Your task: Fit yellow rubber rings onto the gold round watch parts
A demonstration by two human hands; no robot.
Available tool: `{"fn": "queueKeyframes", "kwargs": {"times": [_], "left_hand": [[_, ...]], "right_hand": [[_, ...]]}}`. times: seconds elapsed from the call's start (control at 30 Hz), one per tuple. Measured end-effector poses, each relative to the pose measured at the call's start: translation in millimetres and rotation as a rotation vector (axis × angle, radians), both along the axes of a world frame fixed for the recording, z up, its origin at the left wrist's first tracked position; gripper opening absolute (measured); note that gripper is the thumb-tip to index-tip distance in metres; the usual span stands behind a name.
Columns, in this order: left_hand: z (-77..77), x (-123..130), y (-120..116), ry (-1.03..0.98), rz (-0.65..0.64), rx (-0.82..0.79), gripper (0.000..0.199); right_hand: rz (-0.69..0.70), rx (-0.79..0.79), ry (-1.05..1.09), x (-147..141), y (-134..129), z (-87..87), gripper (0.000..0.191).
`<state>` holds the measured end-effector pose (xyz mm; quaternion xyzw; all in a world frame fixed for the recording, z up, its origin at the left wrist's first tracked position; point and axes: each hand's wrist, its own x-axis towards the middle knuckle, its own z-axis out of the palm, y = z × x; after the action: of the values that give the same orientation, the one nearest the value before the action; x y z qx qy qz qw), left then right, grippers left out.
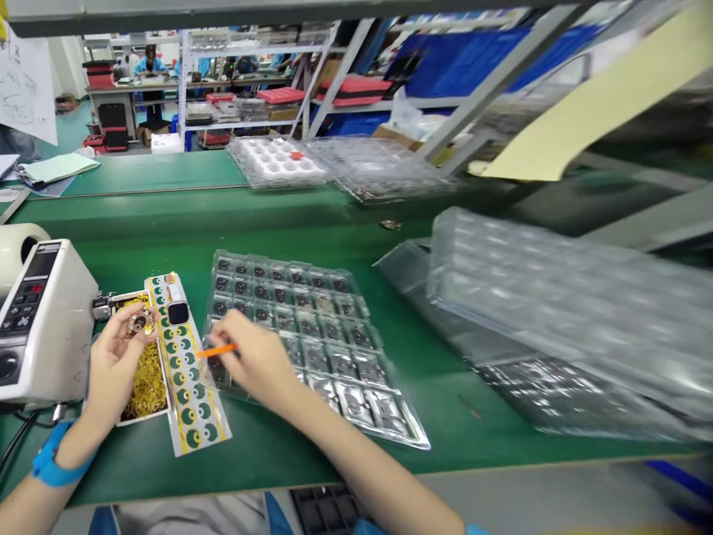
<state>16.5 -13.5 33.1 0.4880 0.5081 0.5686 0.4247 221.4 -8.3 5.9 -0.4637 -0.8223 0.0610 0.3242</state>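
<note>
My left hand, with a blue band on its wrist, pinches a small round metallic part between thumb and fingers. Under it stands a narrow white box full of yellow bits. A thin orange stick juts leftward from the closed fingers of my right hand; its type is unclear. That hand is over the left edge of a clear compartment tray filled with small dark parts. Between my hands lies a sheet of green and yellow stickers, with a dark square-faced watch on it.
At left is a white tape dispenser with a red display. Clear plastic trays are piled at right, blurred. More trays sit on the back ledge. A slanted grey metal bar and a yellow paper strip hang overhead.
</note>
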Motion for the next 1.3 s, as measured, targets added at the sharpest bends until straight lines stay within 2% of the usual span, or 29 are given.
{"fn": "queueKeyframes", "kwargs": {"times": [0.1, 0.17, 0.23, 0.3, 0.4, 0.53, 0.7, 0.8, 0.87, 0.93, 1.03, 1.1, 1.2, 1.3], "left_hand": [[3.0, -5, -1, 0.018, -0.004, 0.001, 0.036], [3.7, -10, -2, 0.028, -0.009, -0.010, 0.035], [2.5, -14, -3, 0.030, -0.015, -0.028, 0.034], [0.4, -18, -3, 0.022, -0.023, -0.051, 0.034], [-1.9, -20, -4, 0.002, -0.042, -0.086, 0.036], [-3.9, -19, -5, -0.005, -0.066, -0.099, 0.036], [-9.9, -20, -6, -0.055, -0.144, -0.125, 0.035], [-10.9, -20, -8, -0.117, -0.236, -0.182, 0.033], [-10.6, -19, -9, -0.159, -0.298, -0.215, 0.033], [-10.6, -18, -11, -0.196, -0.347, -0.225, 0.034], [-11.4, -18, -12, -0.229, -0.410, -0.211, 0.036], [-11.9, -19, -13, -0.240, -0.446, -0.201, 0.038], [-12.3, -19, -14, -0.254, -0.493, -0.187, 0.041], [-13.1, -19, -17, -0.234, -0.543, -0.180, 0.040]], "right_hand": [[-0.177, 0.009, -0.004, 54, 8, 10.2, 0.017], [-0.248, 0.001, -0.041, 92, 5, 13.4, 0.019], [-0.252, -0.047, -0.112, 125, -6, 13.1, 0.020], [-0.200, -0.150, -0.237, 149, -19, 9.4, 0.022], [-0.140, -0.271, -0.426, 167, -34, -1.1, 0.027], [-0.118, -0.282, -0.503, 172, -37, -14.1, 0.030], [-0.083, -0.245, -0.516, 180, -27, -10.3, 0.026], [-0.194, -0.128, -0.395, 167, -16, 2.4, 0.023], [-0.230, -0.064, -0.174, 139, -7, 12.1, 0.022], [-0.145, -0.082, 0.088, 98, 2, 21.1, 0.021], [-0.001, -0.200, 0.383, 31, 10, 29.8, 0.018], [0.057, -0.311, 0.513, -3, 11, 31.3, 0.017], [0.077, -0.481, 0.635, -30, 9, 28.0, 0.017], [0.071, -0.609, 0.694, -36, 5, 21.7, 0.018]]}}
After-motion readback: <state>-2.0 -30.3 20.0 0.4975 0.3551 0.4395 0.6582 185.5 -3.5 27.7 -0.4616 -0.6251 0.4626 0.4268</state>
